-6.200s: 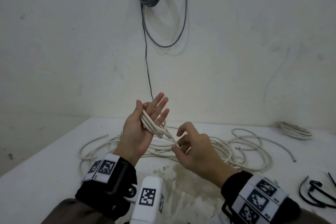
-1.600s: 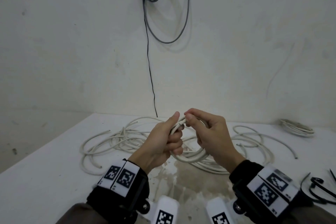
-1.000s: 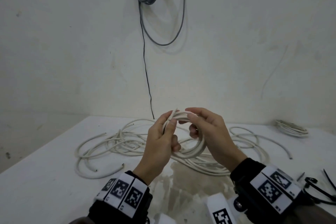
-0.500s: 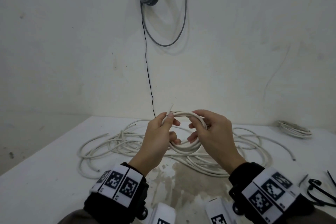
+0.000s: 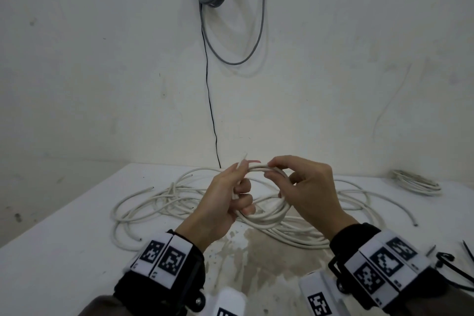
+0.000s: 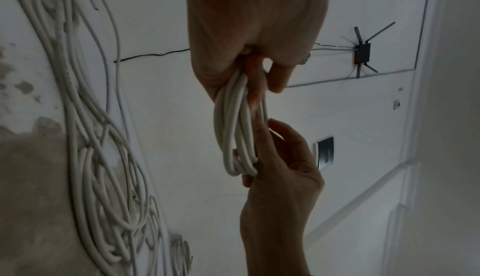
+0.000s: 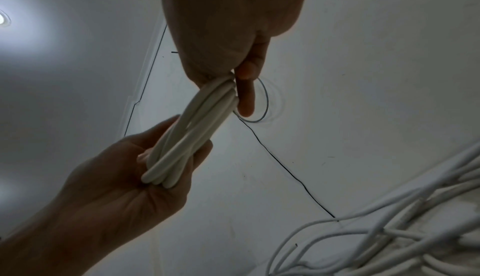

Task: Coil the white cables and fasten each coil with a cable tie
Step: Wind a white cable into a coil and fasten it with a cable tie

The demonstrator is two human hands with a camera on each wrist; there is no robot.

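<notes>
Head view shows a small coil of smooth white round-jacketed cable (image 5: 266, 218) held up above the white tabletop (image 5: 64, 251), the left hand (image 5: 220, 205) curled round its left side and the right hand (image 5: 307, 187) pinching the top of the loops between thumb and forefingers. Both grips are closed on the coil, and the wrist views confirm several turns bunched side by side in each fist. One cut end (image 5: 243, 158) pokes up free beside the left thumb; in my judgement that stub is the weak point, since the springy plastic jacket wants to straighten, and if either hand lets go to fetch a tie the turns could spring apart or the end slip out. The thin black cable ties (image 5: 451, 261) lie well apart, at the right edge of the table, so a one-handed reach seems needed. Loose white cables (image 5: 159, 202) sprawl in tangled loops beneath the hands and could snag a dropped coil. A finished-looking flat white coil (image 5: 415, 183) rests far right.
</notes>
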